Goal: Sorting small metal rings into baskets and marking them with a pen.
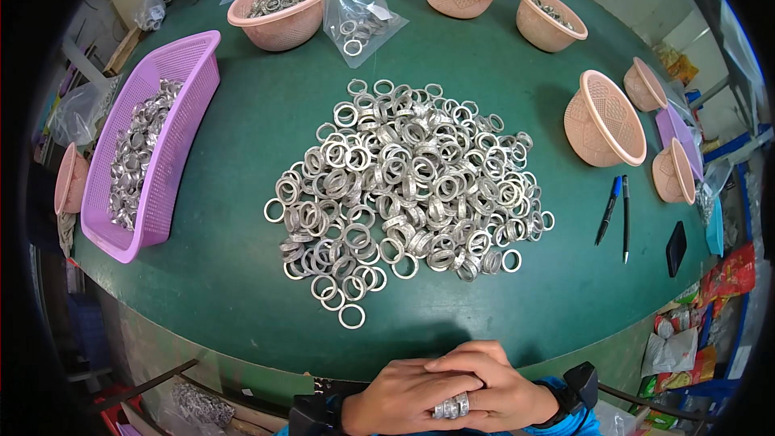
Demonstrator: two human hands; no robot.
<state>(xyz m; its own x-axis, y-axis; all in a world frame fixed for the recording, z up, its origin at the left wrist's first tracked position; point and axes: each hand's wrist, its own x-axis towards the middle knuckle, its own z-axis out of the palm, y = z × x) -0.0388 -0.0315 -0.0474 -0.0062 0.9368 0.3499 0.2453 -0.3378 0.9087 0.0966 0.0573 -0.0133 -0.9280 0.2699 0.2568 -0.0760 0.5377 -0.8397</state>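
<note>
At the table's near edge my left hand (400,397) and my right hand (504,391) are closed together, their fingers overlapping. A short stack of silvery metal rings (450,406) shows between the fingers; which hand bears it is hard to tell, and part of it is hidden. Beyond my hands, on the green table (242,307), a wide heap of similar metal rings (420,169) is spread out. Some lie flat and others stand on edge. One single ring (352,326) lies nearest to me, at the front left of the heap.
To the left, a purple basket (182,137) holds metal pieces. A pink bowl (278,31) and a clear bag (359,12), both with rings, are at the back. More pink bowls (597,133) line the right side, near two pens (611,210) and a black flat object (676,249).
</note>
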